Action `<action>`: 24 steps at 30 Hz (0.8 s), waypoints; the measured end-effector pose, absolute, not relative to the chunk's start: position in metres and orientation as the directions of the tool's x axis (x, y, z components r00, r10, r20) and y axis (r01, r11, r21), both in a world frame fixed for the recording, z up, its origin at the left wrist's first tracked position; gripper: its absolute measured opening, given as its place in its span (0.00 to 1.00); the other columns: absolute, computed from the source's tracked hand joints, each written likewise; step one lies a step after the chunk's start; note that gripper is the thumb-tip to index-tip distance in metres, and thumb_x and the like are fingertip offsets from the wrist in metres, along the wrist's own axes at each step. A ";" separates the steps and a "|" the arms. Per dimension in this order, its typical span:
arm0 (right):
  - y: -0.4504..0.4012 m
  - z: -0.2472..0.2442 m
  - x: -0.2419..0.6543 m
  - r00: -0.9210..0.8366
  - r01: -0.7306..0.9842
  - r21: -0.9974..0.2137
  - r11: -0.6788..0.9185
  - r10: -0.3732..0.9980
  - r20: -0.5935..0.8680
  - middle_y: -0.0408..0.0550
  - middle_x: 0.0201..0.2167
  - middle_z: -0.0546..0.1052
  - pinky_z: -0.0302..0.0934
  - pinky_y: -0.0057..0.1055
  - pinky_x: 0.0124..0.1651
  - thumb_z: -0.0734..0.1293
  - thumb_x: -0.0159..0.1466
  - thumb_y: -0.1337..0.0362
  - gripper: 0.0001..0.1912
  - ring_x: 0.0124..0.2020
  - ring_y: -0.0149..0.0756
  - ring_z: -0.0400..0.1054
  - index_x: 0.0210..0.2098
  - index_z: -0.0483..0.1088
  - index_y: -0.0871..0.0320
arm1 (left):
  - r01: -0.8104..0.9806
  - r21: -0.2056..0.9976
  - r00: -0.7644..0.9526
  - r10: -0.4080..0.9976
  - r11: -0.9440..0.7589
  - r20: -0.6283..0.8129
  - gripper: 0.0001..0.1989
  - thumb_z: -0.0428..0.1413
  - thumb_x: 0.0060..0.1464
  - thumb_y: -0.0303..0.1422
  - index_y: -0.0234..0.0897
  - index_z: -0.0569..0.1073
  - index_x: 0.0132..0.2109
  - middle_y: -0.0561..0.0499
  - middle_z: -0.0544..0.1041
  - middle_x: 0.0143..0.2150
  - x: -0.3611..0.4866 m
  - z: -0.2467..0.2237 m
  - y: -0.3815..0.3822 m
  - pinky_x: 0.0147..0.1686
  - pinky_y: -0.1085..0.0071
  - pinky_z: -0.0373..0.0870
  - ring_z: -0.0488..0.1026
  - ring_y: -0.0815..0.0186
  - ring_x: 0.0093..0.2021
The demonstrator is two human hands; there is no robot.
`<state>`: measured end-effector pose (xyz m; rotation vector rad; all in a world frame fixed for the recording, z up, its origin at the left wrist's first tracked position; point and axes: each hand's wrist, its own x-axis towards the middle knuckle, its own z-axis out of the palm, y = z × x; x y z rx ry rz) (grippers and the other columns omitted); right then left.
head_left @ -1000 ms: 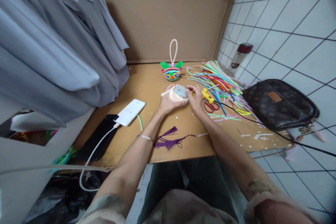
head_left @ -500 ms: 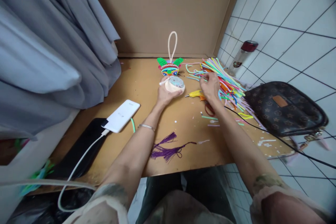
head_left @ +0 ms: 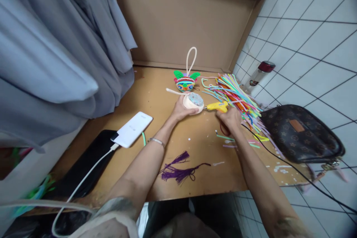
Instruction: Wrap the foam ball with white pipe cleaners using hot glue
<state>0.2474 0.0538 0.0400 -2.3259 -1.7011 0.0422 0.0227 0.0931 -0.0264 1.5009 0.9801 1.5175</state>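
My left hand (head_left: 180,111) is wrapped round a small cream ball-like piece (head_left: 189,103) with a flat, mottled pale-blue top. A white fuzzy stem (head_left: 175,91) sticks out to the left from it. My right hand (head_left: 232,118) grips a yellow hot glue gun (head_left: 217,106) by its handle. The gun's metal nozzle points left, right beside the cream piece; whether it touches cannot be made out. Just behind stands a colourful animal-head ornament (head_left: 185,81) with green ears and a white loop.
A pile of coloured pipe cleaners (head_left: 240,93) lies behind my right hand. Purple tassels (head_left: 178,173) rest near the front edge. To the left is a white phone (head_left: 132,129) on a cable; to the right, a brown bag (head_left: 304,134) and a bottle (head_left: 258,76). A black cord (head_left: 290,160) crosses the right side.
My right hand has left the pipe cleaners and taken hold of the glue gun, bringing its nozzle up to the cream piece. My left hand still holds that piece. The camera view has shifted slightly.
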 end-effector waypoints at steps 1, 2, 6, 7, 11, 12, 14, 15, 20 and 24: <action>0.055 0.047 0.248 0.332 0.925 -0.255 -0.282 0.926 0.181 0.60 0.44 0.82 0.63 0.36 0.39 0.64 0.61 0.49 0.25 0.44 0.51 0.76 0.50 0.77 0.59 | -0.012 0.913 -0.001 0.913 -0.408 0.408 0.46 0.73 0.29 0.37 0.36 0.66 0.57 0.40 0.73 0.60 0.022 -0.026 0.094 0.62 0.53 0.70 0.73 0.50 0.60; 0.056 0.055 0.249 0.339 0.921 -0.281 -0.270 0.911 0.236 0.61 0.43 0.82 0.62 0.36 0.38 0.64 0.61 0.49 0.25 0.43 0.51 0.76 0.49 0.76 0.60 | -0.010 0.912 0.011 0.912 -0.410 0.410 0.46 0.73 0.30 0.38 0.36 0.66 0.58 0.40 0.73 0.60 0.021 -0.026 0.095 0.61 0.53 0.71 0.74 0.51 0.59; 0.065 0.081 0.238 0.309 0.926 -0.333 -0.176 0.862 0.402 0.59 0.39 0.81 0.59 0.35 0.36 0.63 0.60 0.52 0.23 0.40 0.50 0.74 0.46 0.75 0.61 | 0.020 0.910 0.040 0.909 -0.415 0.414 0.46 0.73 0.30 0.40 0.36 0.67 0.58 0.41 0.73 0.60 0.020 -0.026 0.099 0.60 0.56 0.71 0.73 0.51 0.59; 0.067 0.084 0.232 0.290 0.931 -0.333 -0.150 0.857 0.426 0.58 0.39 0.81 0.59 0.35 0.36 0.63 0.60 0.52 0.23 0.40 0.50 0.74 0.47 0.75 0.60 | 0.018 0.911 0.037 0.911 -0.411 0.410 0.46 0.74 0.30 0.40 0.36 0.67 0.58 0.40 0.73 0.61 0.020 -0.025 0.100 0.61 0.56 0.71 0.73 0.51 0.60; 0.077 0.081 0.211 0.233 0.941 -0.327 -0.090 0.872 0.430 0.57 0.41 0.82 0.59 0.35 0.37 0.64 0.59 0.53 0.25 0.41 0.50 0.74 0.50 0.73 0.60 | 0.011 0.922 0.025 0.922 -0.386 0.386 0.47 0.74 0.29 0.40 0.36 0.68 0.58 0.40 0.73 0.61 0.018 -0.023 0.101 0.62 0.54 0.70 0.72 0.50 0.61; 0.080 0.079 0.208 0.212 0.944 -0.321 -0.076 0.885 0.415 0.57 0.41 0.82 0.59 0.35 0.37 0.65 0.59 0.53 0.24 0.41 0.50 0.74 0.50 0.73 0.60 | -0.002 0.924 0.034 0.923 -0.382 0.382 0.47 0.74 0.29 0.40 0.36 0.68 0.58 0.41 0.74 0.60 0.018 -0.022 0.101 0.61 0.54 0.70 0.73 0.50 0.60; 0.086 0.077 0.203 0.172 0.950 -0.308 -0.047 0.903 0.394 0.56 0.40 0.82 0.59 0.34 0.37 0.65 0.59 0.54 0.23 0.41 0.50 0.75 0.49 0.73 0.59 | -0.040 0.925 0.061 0.923 -0.379 0.381 0.46 0.74 0.29 0.40 0.36 0.68 0.58 0.41 0.74 0.60 0.018 -0.020 0.100 0.59 0.55 0.72 0.74 0.51 0.58; 0.089 0.077 0.202 0.156 0.953 -0.302 -0.034 0.907 0.392 0.56 0.40 0.82 0.60 0.34 0.37 0.65 0.58 0.54 0.23 0.41 0.50 0.74 0.49 0.73 0.59 | -0.053 0.925 0.063 0.923 -0.377 0.380 0.46 0.74 0.29 0.40 0.36 0.68 0.58 0.41 0.74 0.60 0.018 -0.020 0.099 0.59 0.55 0.72 0.74 0.51 0.58; 0.100 0.081 0.203 0.114 0.960 -0.280 0.003 0.909 0.400 0.55 0.42 0.82 0.61 0.35 0.39 0.64 0.59 0.53 0.25 0.42 0.50 0.74 0.52 0.73 0.59 | -0.051 0.928 0.047 0.927 -0.370 0.372 0.47 0.74 0.29 0.40 0.36 0.68 0.59 0.41 0.75 0.58 0.019 -0.019 0.099 0.59 0.54 0.73 0.75 0.51 0.57; 0.099 0.079 0.204 0.108 0.968 -0.249 -0.015 0.925 0.365 0.57 0.44 0.82 0.62 0.36 0.40 0.64 0.60 0.53 0.24 0.45 0.52 0.74 0.51 0.73 0.59 | -0.041 0.920 0.046 0.920 -0.389 0.390 0.46 0.74 0.29 0.41 0.37 0.69 0.58 0.41 0.73 0.60 0.021 -0.021 0.101 0.59 0.55 0.72 0.74 0.51 0.58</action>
